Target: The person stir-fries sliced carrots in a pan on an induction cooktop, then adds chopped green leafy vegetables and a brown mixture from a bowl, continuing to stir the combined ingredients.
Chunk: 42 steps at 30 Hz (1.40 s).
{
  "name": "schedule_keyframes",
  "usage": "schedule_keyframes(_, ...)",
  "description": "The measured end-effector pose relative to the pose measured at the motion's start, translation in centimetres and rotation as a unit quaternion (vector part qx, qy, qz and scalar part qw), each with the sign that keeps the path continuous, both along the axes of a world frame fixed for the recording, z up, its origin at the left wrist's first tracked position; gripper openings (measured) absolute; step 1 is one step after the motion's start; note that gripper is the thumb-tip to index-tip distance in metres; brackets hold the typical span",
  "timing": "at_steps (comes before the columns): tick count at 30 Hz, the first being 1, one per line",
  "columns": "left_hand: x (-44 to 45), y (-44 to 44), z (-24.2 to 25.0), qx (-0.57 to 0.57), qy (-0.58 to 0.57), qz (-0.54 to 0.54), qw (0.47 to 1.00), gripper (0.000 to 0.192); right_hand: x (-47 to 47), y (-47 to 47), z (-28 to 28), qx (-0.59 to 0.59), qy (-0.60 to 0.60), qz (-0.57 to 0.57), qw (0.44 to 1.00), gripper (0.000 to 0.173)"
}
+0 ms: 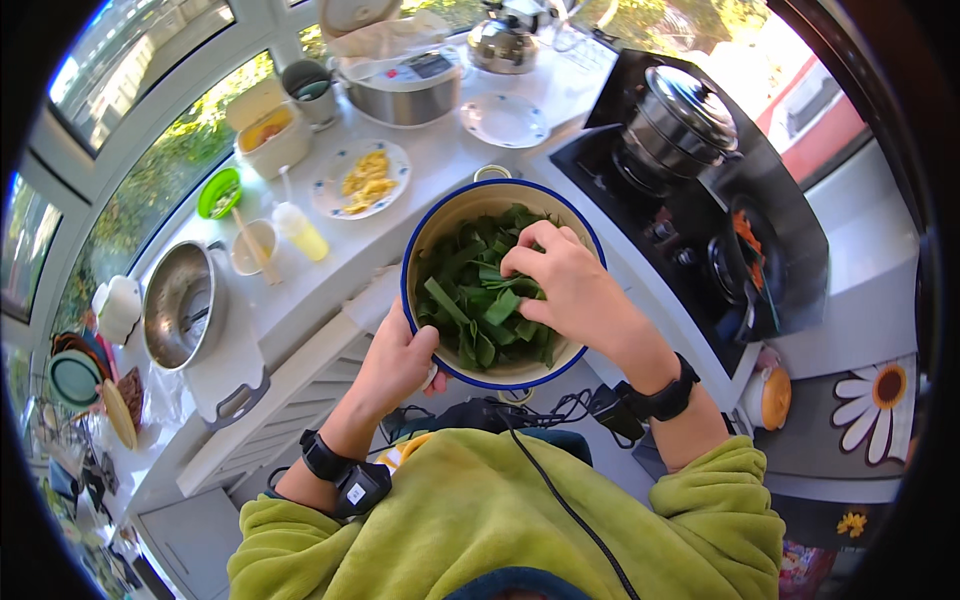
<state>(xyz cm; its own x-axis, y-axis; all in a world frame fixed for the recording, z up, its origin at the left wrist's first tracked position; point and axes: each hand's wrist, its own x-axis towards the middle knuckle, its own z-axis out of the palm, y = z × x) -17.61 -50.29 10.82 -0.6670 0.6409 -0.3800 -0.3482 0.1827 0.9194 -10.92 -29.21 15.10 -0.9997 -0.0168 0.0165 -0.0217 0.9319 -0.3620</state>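
My left hand [405,352] grips the lower left rim of a cream enamel pot [504,184] with a blue edge, its thumb on the rim. Cut green leafy vegetables [480,300] lie inside the pot. Over the right part of the pot, my right hand [555,274] dips its bent fingers into the greens, with thumb and fingertips around some pieces. Whether these are pinched firmly is hard to tell. Each wrist wears a black strap with a device.
On the left counter are a plate of scrambled egg [369,180], a squeeze bottle [301,231], a green bowl [220,193], a metal basin [184,306] and a rice cooker [405,86]. At right, the black stove [675,217] carries a lidded steel pot [679,120] and a frying pan [757,262] with orange food.
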Motion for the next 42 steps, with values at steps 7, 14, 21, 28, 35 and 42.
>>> schedule_keyframes(7,2.8,10.0,-0.5,0.025,-0.022,-0.119,0.992,0.034,8.1,7.0,0.2,0.0,-0.007,-0.077,0.997,0.094)
schedule_keyframes(14,1.6,17.5,-0.2,-0.004,-0.039,-0.235,0.971,0.042,9.9,11.7,-2.2,0.078,-0.012,-0.22,0.972,0.06)
schedule_keyframes(21,-0.8,24.6,-0.6,-0.019,-0.037,-0.332,0.942,0.042,11.5,19.3,-1.7,-0.107,0.179,-0.277,0.938,0.027)
schedule_keyframes(28,0.4,31.6,-1.4,-0.009,-0.064,-0.376,0.924,0.043,14.1,24.0,-0.3,-0.126,0.177,-0.331,0.918,0.026)
schedule_keyframes(35,2.1,37.4,-1.9,-0.012,-0.066,-0.357,0.932,0.03,18.7,35.7,2.3,-0.28,0.262,-0.41,0.827,0.011)
schedule_keyframes(42,2.3,39.6,-1.9,-0.029,-0.089,-0.317,0.944,0.042,20.5,50.4,-3.4,-0.236,0.117,-0.556,0.788,0.023)
